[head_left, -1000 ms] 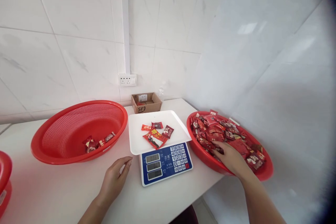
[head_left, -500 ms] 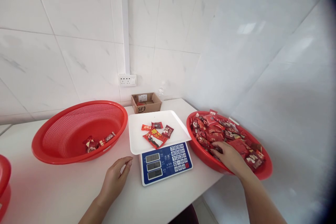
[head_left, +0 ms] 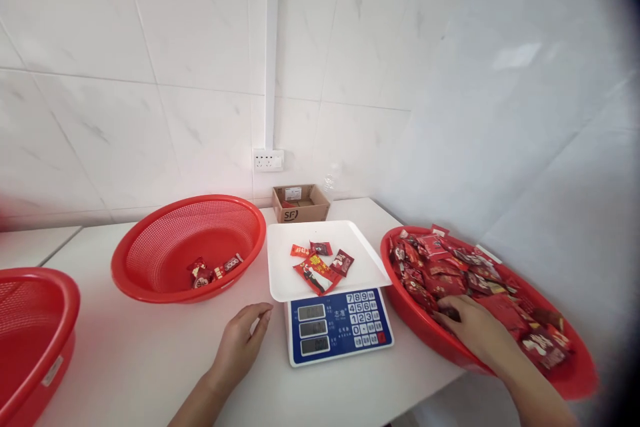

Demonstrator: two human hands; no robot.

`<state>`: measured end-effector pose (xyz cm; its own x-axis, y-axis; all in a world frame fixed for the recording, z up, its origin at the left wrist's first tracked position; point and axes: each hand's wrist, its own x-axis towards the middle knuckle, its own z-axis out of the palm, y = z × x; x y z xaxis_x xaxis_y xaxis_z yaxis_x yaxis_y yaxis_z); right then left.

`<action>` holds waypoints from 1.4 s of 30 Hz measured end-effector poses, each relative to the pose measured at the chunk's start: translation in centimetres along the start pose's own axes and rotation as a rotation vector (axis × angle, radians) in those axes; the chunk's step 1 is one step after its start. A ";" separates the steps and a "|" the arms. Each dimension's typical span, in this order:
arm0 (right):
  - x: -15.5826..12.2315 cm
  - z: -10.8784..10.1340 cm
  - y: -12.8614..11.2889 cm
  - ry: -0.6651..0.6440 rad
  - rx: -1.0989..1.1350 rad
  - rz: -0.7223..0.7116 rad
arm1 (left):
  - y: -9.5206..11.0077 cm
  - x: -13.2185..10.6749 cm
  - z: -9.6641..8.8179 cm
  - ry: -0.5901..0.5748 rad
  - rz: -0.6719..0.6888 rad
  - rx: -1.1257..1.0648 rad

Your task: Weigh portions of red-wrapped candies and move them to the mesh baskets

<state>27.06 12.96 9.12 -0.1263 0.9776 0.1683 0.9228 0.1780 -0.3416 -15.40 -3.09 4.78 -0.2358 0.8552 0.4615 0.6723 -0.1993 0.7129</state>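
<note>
Red candy packs point(head_left: 440, 267) fill the right tub point(head_left: 417, 330) under the right hand point(head_left: 475, 333), grip unclear; the left hand point(head_left: 240, 347) sits half open, empty, by the scale point(head_left: 340, 327).

Right at the centre of the desk point(head_left: 125, 360) sits a digital scale point(head_left: 337, 327), wrapped sweets point(head_left: 317, 273) lying on its tray point(head_left: 285, 267)! To its left, a mesh basket point(head_left: 150, 257) with a few sweets point(head_left: 201, 273) inside; to its right, a basin point(head_left: 415, 320) heaped with more. Behind the scale, a cardboard box point(head_left: 300, 203); at far left, a second basket point(head_left: 35, 320).
</note>
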 end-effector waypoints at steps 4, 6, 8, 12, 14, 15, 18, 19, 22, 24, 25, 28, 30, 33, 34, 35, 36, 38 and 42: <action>0.2 0.2 0.8 -0.026 -0.002 -0.027 | 0.0 -0.1 0.1 -0.010 -0.002 0.000; 0.2 0.2 1.0 -0.024 0.026 -0.032 | 0.0 -0.1 0.2 -0.012 -0.002 0.002; 0.1 0.2 1.1 -0.004 0.057 -0.030 | 0.0 -0.2 0.2 -0.016 -0.001 0.000; -0.3 -0.2 0.8 0.142 0.082 -0.023 | 0.0 -0.2 0.2 -0.018 0.008 -0.002; -0.8 -0.9 0.3 0.269 0.037 0.026 | 0.0 -0.2 0.1 -0.010 0.011 -0.003; -1.1 -1.3 -0.1 0.337 0.014 0.060 | 0.0 -0.2 0.1 -0.007 0.011 -0.003; -1.9 -2.6 -2.1 0.517 0.028 0.123 | 0.0 -0.2 0.2 -0.004 0.007 -0.006; -2.0 -2.8 -3.2 0.558 0.061 0.090 | 0.0 -0.2 0.2 -0.006 0.007 -0.008; -1.7 -2.5 -7.2 0.612 0.171 -0.143 | 0.0 -0.3 0.3 -0.014 0.008 -0.016; -0.7 -1.4 -10.2 0.560 0.240 -0.290 | 0.0 -0.3 0.3 -0.019 0.001 -0.016; -0.1 -0.6 -11.7 0.499 0.264 -0.365 | 0.0 -0.3 0.2 -0.018 -0.001 -0.015; 2.0 2.0 -15.5 0.347 0.305 -0.482 | 0.0 -0.3 0.1 -0.002 0.001 -0.010; 3.3 3.6 -17.2 0.275 0.309 -0.509 | -0.1 -0.2 0.1 0.009 0.001 -0.007; 4.7 5.4 -18.4 0.215 0.316 -0.527 | -0.1 -0.2 0.1 0.020 0.000 -0.001; 5.0 5.7 -18.6 0.199 0.320 -0.524 | -0.1 -0.2 0.2 0.022 0.000 0.001; 5.2 6.1 -18.8 0.187 0.325 -0.518 | -0.1 -0.2 0.2 0.022 0.000 0.001; 5.3 6.3 -19.0 0.168 0.322 -0.502 | 0.0 -0.2 0.2 0.021 0.001 0.000; 5.2 6.4 -19.5 0.078 0.281 -0.444 | 0.1 -0.3 0.2 0.015 0.005 -0.002; 4.4 6.0 -21.5 -0.216 0.127 -0.387 | 0.3 -0.3 0.1 0.012 0.013 -0.007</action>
<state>4.48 14.15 11.62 -0.5382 0.8351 0.1141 0.7427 0.5339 -0.4042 -15.08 -3.32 4.77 -0.2350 0.8469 0.4771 0.6705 -0.2141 0.7104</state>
